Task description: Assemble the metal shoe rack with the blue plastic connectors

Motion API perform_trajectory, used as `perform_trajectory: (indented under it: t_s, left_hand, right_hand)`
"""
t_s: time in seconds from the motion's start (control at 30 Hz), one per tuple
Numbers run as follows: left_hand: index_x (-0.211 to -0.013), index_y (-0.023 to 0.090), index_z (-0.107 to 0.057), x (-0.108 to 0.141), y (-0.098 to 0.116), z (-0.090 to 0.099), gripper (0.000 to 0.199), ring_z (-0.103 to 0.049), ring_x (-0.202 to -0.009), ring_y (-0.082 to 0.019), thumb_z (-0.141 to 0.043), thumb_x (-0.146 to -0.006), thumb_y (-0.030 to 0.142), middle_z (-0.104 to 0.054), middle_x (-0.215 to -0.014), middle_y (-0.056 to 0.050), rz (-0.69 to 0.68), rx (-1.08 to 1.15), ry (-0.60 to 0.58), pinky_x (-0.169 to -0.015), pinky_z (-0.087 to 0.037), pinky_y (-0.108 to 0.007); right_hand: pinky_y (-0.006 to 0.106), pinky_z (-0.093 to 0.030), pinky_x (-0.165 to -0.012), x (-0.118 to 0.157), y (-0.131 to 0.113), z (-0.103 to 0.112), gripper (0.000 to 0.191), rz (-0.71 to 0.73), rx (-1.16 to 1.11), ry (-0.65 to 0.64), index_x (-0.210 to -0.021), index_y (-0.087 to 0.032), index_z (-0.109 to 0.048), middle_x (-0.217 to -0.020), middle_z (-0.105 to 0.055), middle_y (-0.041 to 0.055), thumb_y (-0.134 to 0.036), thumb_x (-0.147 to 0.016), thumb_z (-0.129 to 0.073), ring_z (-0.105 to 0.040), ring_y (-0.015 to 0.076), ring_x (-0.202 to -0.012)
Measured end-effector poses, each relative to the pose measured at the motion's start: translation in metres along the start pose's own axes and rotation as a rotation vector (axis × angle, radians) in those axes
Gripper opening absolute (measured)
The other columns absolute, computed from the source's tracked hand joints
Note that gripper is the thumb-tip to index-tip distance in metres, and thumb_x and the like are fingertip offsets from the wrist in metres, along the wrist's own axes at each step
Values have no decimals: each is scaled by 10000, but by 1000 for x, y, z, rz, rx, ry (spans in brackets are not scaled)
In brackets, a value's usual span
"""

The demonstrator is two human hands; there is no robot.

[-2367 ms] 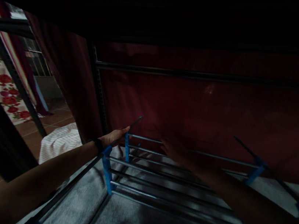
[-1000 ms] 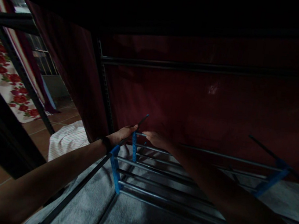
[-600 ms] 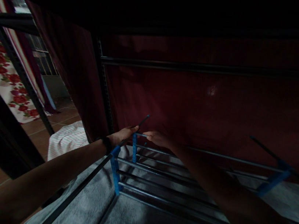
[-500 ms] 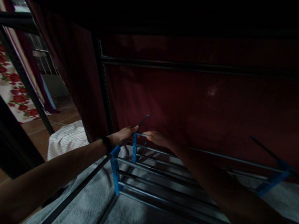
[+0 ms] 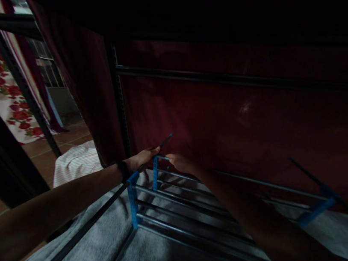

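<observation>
A rack of metal tubes (image 5: 179,230) with blue plastic brackets (image 5: 133,204) stands on a grey cloth. My left hand (image 5: 146,156) is closed round the dark side rod (image 5: 166,140) at the rack's far left corner, beside the small blue bracket (image 5: 155,173). Just right of it, my right hand (image 5: 179,163) grips the end of the rear metal tube (image 5: 270,185). That tube runs right to another blue bracket (image 5: 317,211), partly in shadow. My right forearm hides part of the tubes.
A dark metal frame (image 5: 121,101) with a crossbar surrounds the rack, backed by a dark red sheet (image 5: 195,116). At left are a striped cloth (image 5: 77,162), a floral curtain (image 5: 18,104) and a tiled floor (image 5: 40,161). Darkness fills the top.
The whole view has shifted very slightly, so things sit a little further left. Both hands keep the same hold at the far corner of the rack.
</observation>
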State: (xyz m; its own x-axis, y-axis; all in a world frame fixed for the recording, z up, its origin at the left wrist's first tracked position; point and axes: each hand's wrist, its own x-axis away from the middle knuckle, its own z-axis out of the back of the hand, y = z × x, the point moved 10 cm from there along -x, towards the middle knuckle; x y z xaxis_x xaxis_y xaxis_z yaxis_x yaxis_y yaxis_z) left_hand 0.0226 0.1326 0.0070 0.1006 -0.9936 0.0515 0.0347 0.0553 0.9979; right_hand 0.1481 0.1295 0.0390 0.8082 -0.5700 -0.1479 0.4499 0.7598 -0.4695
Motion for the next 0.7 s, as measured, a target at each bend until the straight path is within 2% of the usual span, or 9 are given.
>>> perform_trajectory:
  t_s: [0.17,0.23,0.43,0.7]
  left_hand:
    - [-1024,159,-614,1,-3,-1,523,-631,-733,-206,-727,-731,577,-645,-796,-45,30,16,-6,-667,-507,-322]
    - [-1028,154,-621,1,-3,0,509,-627,-720,-202,-715,-749,569,-645,-779,-47,32,19,-3,-657,-504,-312]
    - [-981,145,-628,2,-2,0,488,-623,-680,-190,-731,-743,559,-647,-743,-39,28,19,10,-631,-498,-288]
    - [-1007,136,-616,1,-1,0,522,-621,-662,-182,-730,-737,568,-640,-751,-40,14,-9,18,-632,-508,-299]
  right_hand:
    - [373,-443,-897,15,-9,-1,390,13,371,83,-1335,-228,-516,-1189,-686,115,-230,-965,-389,-641,258,-1055]
    - [386,-431,-920,19,-12,-2,396,11,426,80,-1357,-220,-485,-1211,-675,123,-255,-975,-388,-632,264,-1082]
    - [358,-438,-828,16,-11,1,329,-46,481,79,-1172,-225,-568,-1081,-703,103,-339,-1018,-301,-653,254,-991]
    - [234,-394,-722,-8,4,-7,257,-32,279,23,-1023,-185,-629,-1056,-699,63,-288,-1004,-394,-638,160,-892]
